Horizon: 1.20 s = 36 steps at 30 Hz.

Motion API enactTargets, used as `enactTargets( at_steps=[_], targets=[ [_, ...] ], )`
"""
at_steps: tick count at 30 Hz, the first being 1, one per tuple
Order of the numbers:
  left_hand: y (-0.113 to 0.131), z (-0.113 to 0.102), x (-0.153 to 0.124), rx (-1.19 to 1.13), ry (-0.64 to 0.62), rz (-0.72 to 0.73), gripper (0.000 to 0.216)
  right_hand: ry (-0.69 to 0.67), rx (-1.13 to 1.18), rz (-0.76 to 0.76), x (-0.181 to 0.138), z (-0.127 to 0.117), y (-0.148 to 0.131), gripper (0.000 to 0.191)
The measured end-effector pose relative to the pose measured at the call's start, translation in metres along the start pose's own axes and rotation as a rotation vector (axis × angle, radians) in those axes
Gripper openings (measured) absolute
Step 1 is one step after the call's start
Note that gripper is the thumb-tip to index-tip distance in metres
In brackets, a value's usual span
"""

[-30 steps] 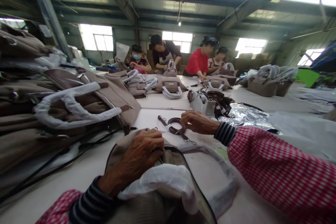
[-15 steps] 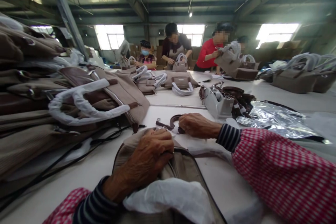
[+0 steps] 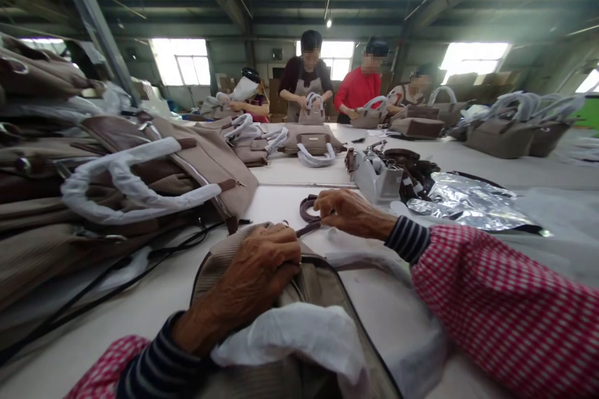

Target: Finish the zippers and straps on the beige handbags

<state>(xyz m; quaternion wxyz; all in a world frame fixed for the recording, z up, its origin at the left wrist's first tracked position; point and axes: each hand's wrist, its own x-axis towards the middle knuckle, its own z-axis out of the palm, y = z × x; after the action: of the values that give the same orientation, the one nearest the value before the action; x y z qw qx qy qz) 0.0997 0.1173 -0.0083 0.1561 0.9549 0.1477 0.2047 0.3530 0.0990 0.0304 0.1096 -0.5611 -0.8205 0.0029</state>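
A taupe handbag (image 3: 229, 250) with a ribbed side and dark zip edge lies before me, partly covered by its white-wrapped handle (image 3: 299, 340). My left hand (image 3: 255, 274) is closed on the bag's upper edge near the zip; its fingertips are hidden. Beyond the bag, on the table, is a coiled brown strap (image 3: 307, 209). My right hand (image 3: 350, 212) has curled fingers pinching the coil's right side. A small metal ring shows just above my left knuckles.
Stacked taupe bags (image 3: 206, 156) fill the left, with black cords (image 3: 154, 271) along the table. A grey-white box (image 3: 374, 174) with brown straps and silver foil sheeting (image 3: 468, 202) stand and lie to the right. Several people work across the table (image 3: 281, 174) among more bags.
The strap's loose end has swung from left of the coil to below it, toward the bag. My right hand stays at the coil, its fingers less tightly bunched. The view has shifted slightly right.
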Motion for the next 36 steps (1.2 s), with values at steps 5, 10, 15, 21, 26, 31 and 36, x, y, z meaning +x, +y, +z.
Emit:
enactTargets(
  at_steps=[5, 10, 15, 21, 26, 31, 36],
  targets=[
    [0.004, -0.003, 0.0, -0.029, 0.021, -0.01, 0.02, -0.076, -0.087, -0.147, 0.013, 0.02, -0.011, 0.018],
    [0.009, -0.005, 0.0, -0.04, 0.026, -0.023, 0.023, -0.029, -0.043, 0.009, 0.019, 0.022, 0.022, 0.016],
    [0.008, -0.005, 0.0, -0.044, 0.024, -0.019, 0.021, -0.064, -0.025, 0.063, 0.006, 0.01, 0.027, 0.014],
    [0.007, -0.004, 0.0, 0.015, 0.0, -0.013, 0.021, 0.006, 0.023, 0.171, -0.024, -0.012, -0.002, 0.013],
    [0.004, -0.002, 0.001, 0.05, 0.011, -0.007, 0.021, -0.194, 0.162, 0.263, -0.037, -0.023, -0.021, 0.033],
    [-0.001, 0.001, 0.002, 0.062, 0.018, 0.016, 0.022, -0.202, 0.401, 0.353, -0.033, -0.014, -0.019, 0.022],
    [-0.004, 0.002, 0.002, 0.103, 0.003, 0.011, 0.017, -0.235, 0.47, 0.339, -0.029, -0.012, -0.022, 0.018]
  ],
)
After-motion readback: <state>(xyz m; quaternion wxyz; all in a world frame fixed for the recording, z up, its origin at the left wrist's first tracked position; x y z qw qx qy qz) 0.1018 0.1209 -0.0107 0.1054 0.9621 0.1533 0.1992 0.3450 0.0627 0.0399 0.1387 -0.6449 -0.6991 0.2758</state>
